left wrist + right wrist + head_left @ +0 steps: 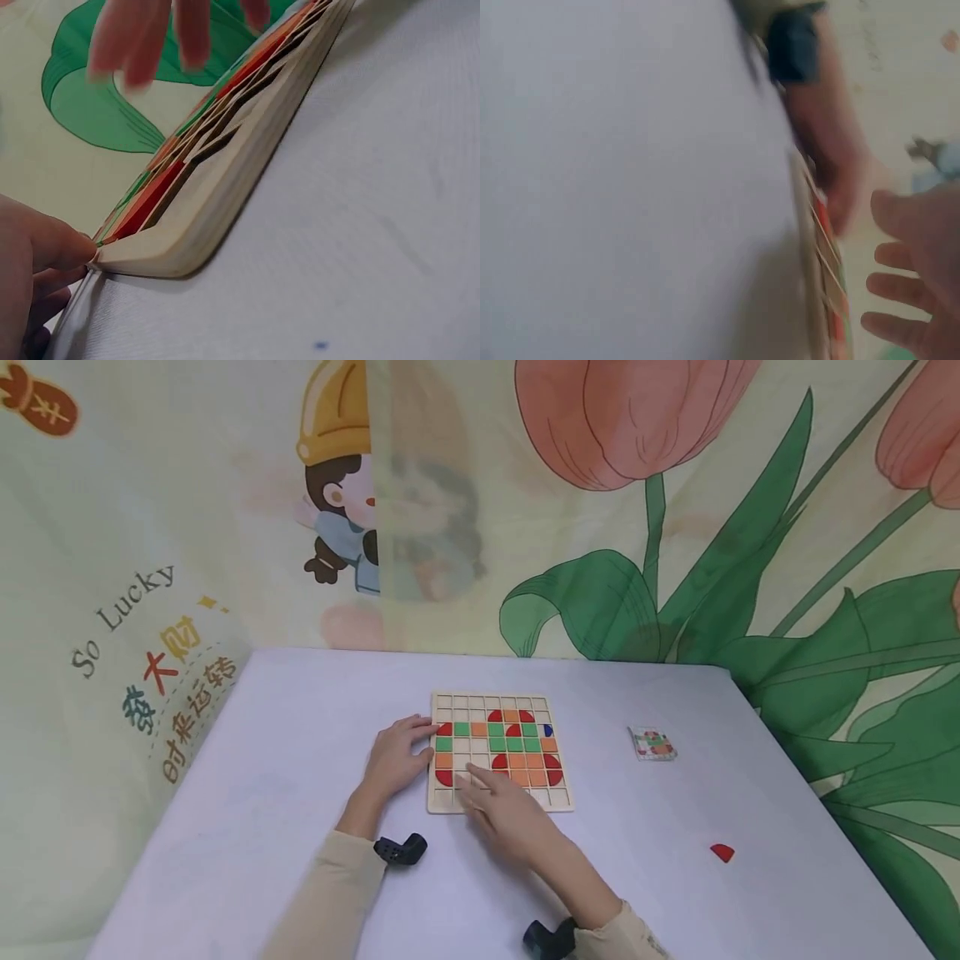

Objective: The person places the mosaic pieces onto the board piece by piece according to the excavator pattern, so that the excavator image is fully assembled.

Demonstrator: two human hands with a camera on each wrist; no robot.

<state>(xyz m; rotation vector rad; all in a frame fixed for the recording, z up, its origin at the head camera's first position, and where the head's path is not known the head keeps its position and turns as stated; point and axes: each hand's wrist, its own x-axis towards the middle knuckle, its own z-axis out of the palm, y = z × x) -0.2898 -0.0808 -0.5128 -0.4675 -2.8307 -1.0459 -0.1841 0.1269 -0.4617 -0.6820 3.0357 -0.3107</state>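
Note:
A square wooden grid board [444,702] lies on the table, with red, green, orange and blue flat pieces set in several of its cells. My left hand [392,756] rests at the board's left edge, its fingertips touching the rim; the left wrist view shows fingers [64,247] against a board corner. Over the lower part of the board hovers my right hand [510,818], fingers spread, with nothing seen in it. In the right wrist view its fingers [900,289] are apart from the board and slightly blurred. Part of the board's lower rows is hidden beneath it.
To the right of the board lies a small square pattern card [653,744]. A loose red rounded piece [723,852] sits nearer the front on the right. The white table [225,860] meets a printed cloth backdrop [450,635] behind. Dark wrist cameras [405,850] sit on both wrists.

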